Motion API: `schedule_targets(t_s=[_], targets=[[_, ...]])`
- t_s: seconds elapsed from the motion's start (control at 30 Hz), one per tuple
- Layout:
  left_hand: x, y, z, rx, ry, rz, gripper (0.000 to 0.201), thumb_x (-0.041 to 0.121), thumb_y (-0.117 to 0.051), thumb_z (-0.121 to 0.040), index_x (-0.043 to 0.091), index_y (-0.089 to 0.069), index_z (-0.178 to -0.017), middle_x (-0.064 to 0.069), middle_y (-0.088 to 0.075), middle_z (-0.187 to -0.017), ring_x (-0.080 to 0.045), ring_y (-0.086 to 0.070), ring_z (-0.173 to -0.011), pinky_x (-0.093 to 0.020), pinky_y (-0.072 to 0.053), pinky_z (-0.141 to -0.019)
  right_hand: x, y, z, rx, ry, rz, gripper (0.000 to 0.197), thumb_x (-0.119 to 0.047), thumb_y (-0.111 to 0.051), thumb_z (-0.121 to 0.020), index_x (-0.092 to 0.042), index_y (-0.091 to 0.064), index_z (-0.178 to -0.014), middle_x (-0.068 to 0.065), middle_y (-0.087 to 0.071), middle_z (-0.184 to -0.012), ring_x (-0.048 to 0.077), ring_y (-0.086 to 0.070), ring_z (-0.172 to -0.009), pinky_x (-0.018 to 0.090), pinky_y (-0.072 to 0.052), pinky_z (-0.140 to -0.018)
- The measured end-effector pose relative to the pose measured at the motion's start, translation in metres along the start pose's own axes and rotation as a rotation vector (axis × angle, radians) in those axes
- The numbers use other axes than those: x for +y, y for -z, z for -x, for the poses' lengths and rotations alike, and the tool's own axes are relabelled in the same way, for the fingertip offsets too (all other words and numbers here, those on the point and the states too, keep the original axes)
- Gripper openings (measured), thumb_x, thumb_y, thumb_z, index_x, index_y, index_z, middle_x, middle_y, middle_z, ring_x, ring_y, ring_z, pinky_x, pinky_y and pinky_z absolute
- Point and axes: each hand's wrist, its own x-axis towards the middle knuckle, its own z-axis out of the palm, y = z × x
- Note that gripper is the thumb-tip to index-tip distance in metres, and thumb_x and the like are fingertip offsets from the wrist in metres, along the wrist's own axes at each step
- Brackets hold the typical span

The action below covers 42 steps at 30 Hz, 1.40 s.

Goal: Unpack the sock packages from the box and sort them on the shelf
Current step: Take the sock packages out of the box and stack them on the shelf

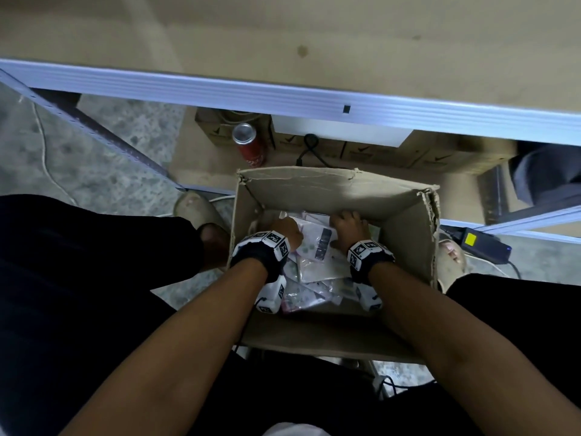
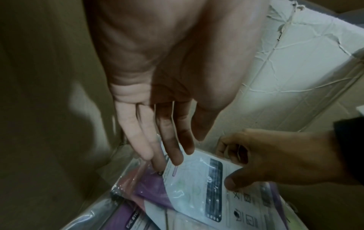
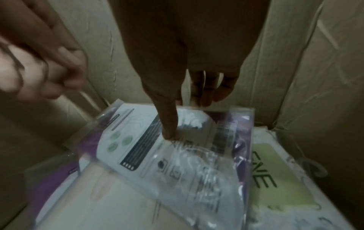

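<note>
My right hand (image 1: 345,226) pinches the far edge of the top sock package (image 1: 317,247), thumb on its label. My left hand (image 1: 287,232) has straight fingers poking along its left edge. It's lying on more packages inside the cardboard box (image 1: 405,234), under the shelf (image 1: 283,99).

Both my forearms reach down; left hand (image 2: 157,87) fingers straight, extended; right hand (image 3: 189,65) thumb pressing, fingers curled behind.
</note>
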Motion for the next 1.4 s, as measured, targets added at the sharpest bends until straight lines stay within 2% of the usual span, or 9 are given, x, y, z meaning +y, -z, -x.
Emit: schedule_targets(t_s=[0.1, 0.2, 0.37, 0.57, 0.77, 0.9, 1.13, 1.3, 1.4], targets=[[0.002, -0.003, -0.005, -0.019, 0.0, 0.0, 0.04, 0.03, -0.046, -0.103, 0.003, -0.062, -0.128, -0.015, -0.06, -0.136, -0.029, -0.059, -0.121, -0.03, -0.048, -0.095, 0.007, 0.001, 0.004, 0.026, -0.009, -0.067, 0.037, -0.025, -0.068, -0.089, -0.023, -0.06, -0.125, 0.009, -0.048, -0.141, 0.033, -0.038, -0.133, 0.046, -0.037, -0.105], [0.003, -0.005, -0.012, -0.05, 0.002, 0.014, 0.042, 0.03, -0.048, -0.102, 0.003, -0.06, -0.131, -0.017, -0.055, -0.141, -0.031, -0.056, -0.125, -0.034, -0.046, -0.103, 0.013, 0.009, 0.005, -0.007, 0.029, -0.155, 0.026, -0.016, -0.062, -0.093, -0.018, -0.066, -0.119, 0.011, -0.06, -0.131, 0.032, -0.053, -0.124, 0.037, -0.045, -0.097], [0.005, -0.004, -0.022, -0.059, 0.011, 0.032, 0.047, 0.03, -0.051, -0.1, 0.0, -0.056, -0.135, -0.019, -0.053, -0.142, -0.033, -0.053, -0.128, -0.038, -0.044, -0.107, 0.017, 0.015, 0.012, -0.183, 0.083, -0.144, 0.026, -0.008, -0.059, -0.093, -0.007, -0.07, -0.117, 0.016, -0.064, -0.127, 0.033, -0.057, -0.12, 0.036, -0.05, -0.094], [-0.001, -0.005, -0.028, -0.04, 0.023, 0.048, 0.04, 0.024, -0.05, -0.1, -0.003, -0.06, -0.128, -0.021, -0.056, -0.139, -0.034, -0.055, -0.127, -0.034, -0.043, -0.103, 0.015, 0.013, 0.015, -0.183, 0.034, -0.113, 0.026, -0.007, -0.06, -0.092, 0.001, -0.071, -0.114, 0.021, -0.064, -0.125, 0.033, -0.06, -0.119, 0.032, -0.047, -0.099], [-0.003, -0.012, -0.035, -0.047, 0.042, 0.038, 0.039, 0.026, -0.06, -0.095, -0.001, -0.062, -0.124, -0.02, -0.06, -0.132, -0.035, -0.058, -0.121, -0.034, -0.048, -0.097, 0.012, 0.016, 0.017, -0.212, -0.003, -0.044, 0.025, -0.008, -0.057, -0.094, -0.004, -0.071, -0.114, 0.016, -0.065, -0.124, 0.031, -0.063, -0.113, 0.035, -0.054, -0.088], [0.001, -0.014, -0.042, -0.063, 0.024, 0.015, 0.04, 0.025, -0.052, -0.099, 0.001, -0.058, -0.13, -0.02, -0.057, -0.137, -0.035, -0.056, -0.124, -0.037, -0.047, -0.103, 0.013, 0.016, 0.023, -0.204, 0.023, 0.002, 0.022, -0.012, -0.058, -0.094, -0.007, -0.069, -0.112, 0.016, -0.066, -0.119, 0.033, -0.065, -0.107, 0.035, -0.054, -0.084], [0.037, -0.013, -0.059, -0.012, -0.183, 0.045, 0.023, 0.012, -0.054, -0.096, 0.005, -0.074, -0.107, -0.015, -0.067, -0.122, -0.033, -0.063, -0.114, -0.041, -0.051, -0.1, 0.012, 0.007, 0.035, -0.323, -0.027, -0.071, 0.03, -0.009, -0.064, -0.089, -0.01, -0.065, -0.119, 0.015, -0.061, -0.127, 0.034, -0.063, -0.113, 0.042, -0.055, -0.093], [0.046, -0.035, -0.073, -0.021, -0.348, -0.134, 0.039, 0.011, -0.054, -0.097, 0.014, -0.055, -0.136, -0.014, -0.046, -0.147, -0.034, -0.043, -0.136, -0.042, -0.037, -0.112, 0.011, -0.002, 0.047, -0.367, -0.022, -0.102, 0.026, -0.014, -0.075, -0.082, -0.012, -0.075, -0.108, 0.013, -0.067, -0.121, 0.032, -0.064, -0.112, 0.041, -0.055, -0.094], [0.044, -0.043, -0.078, 0.0, -0.359, -0.242, 0.042, 0.008, -0.055, -0.095, 0.011, -0.055, -0.137, -0.017, -0.05, -0.144, -0.036, -0.048, -0.133, -0.045, -0.041, -0.109, 0.011, -0.006, 0.053, -0.423, 0.001, -0.142, 0.029, -0.009, -0.078, -0.079, -0.006, -0.074, -0.107, 0.017, -0.068, -0.119, 0.032, -0.065, -0.11, 0.039, -0.055, -0.094]])
